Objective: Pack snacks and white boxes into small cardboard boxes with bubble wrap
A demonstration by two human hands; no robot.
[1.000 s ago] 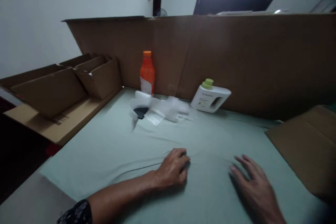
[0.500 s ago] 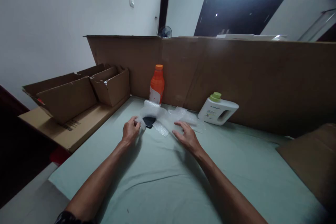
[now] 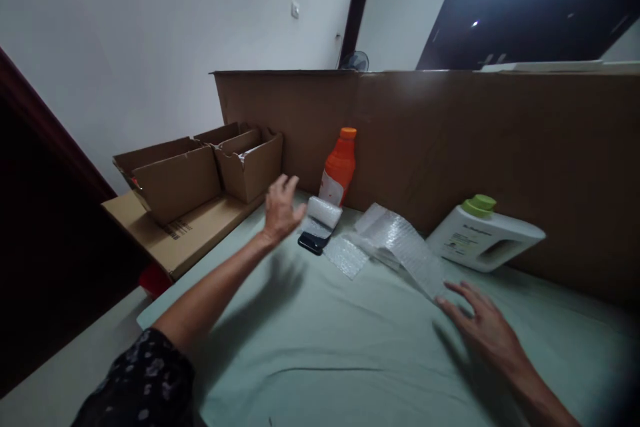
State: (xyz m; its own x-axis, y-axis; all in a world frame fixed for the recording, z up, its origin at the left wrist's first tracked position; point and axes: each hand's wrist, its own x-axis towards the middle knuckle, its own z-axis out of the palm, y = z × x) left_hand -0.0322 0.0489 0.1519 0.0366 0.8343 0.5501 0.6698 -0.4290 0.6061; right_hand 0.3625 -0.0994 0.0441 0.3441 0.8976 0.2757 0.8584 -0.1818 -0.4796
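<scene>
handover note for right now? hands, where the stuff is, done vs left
Left hand: open, raised beside the bubble wrap roll, holding nothing.
Right hand: flat, fingertips at the end of the unrolled bubble wrap strip.
Black phone lies by the roll, uncovered.
Orange bottle upright, white jug on its side, both bare.
Done: strip pulled out. Left: nothing wrapped yet.

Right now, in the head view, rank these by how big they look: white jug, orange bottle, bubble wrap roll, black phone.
1. white jug, though it sits nearer
2. orange bottle
3. bubble wrap roll
4. black phone
</scene>
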